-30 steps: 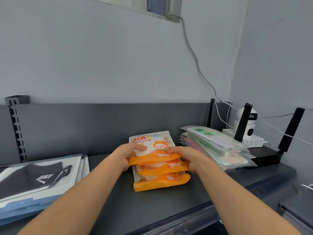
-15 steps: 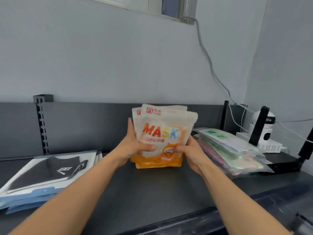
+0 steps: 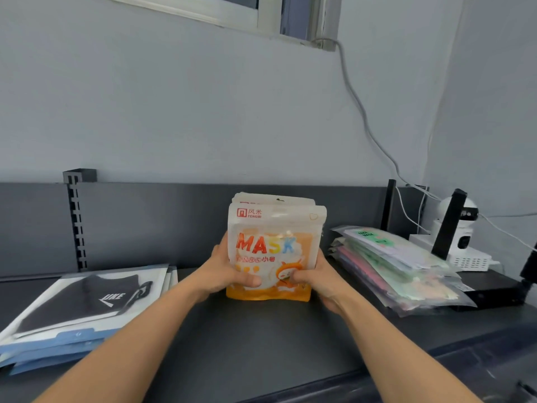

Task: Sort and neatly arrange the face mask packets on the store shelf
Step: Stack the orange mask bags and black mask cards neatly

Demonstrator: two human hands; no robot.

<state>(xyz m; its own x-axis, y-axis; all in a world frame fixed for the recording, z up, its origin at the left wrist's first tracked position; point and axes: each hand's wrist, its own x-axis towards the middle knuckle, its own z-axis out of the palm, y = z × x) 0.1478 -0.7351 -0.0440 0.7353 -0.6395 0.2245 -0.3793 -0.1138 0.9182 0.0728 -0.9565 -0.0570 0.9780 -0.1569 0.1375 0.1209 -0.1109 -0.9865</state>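
Note:
A bundle of orange and white mask packets [image 3: 274,242] stands upright on its bottom edge at the middle of the dark shelf [image 3: 261,338], its printed front facing me. My left hand [image 3: 226,274] grips its left side with the thumb across the front. My right hand [image 3: 316,279] holds the right side in the same way. A stack of white and blue packets with a black mask [image 3: 81,303] lies flat at the left. A pile of clear pastel packets [image 3: 398,266] lies at the right.
The shelf's dark back panel [image 3: 145,222] rises behind the packets, with a slotted upright [image 3: 77,222] at the left. At the far right stand a white camera [image 3: 462,228], a black router with antennas [image 3: 494,292] and trailing white cables.
The orange packets lay fanned out flat a second ago. Both hands have gathered them and stood them upright, squaring the bundle on the shelf.

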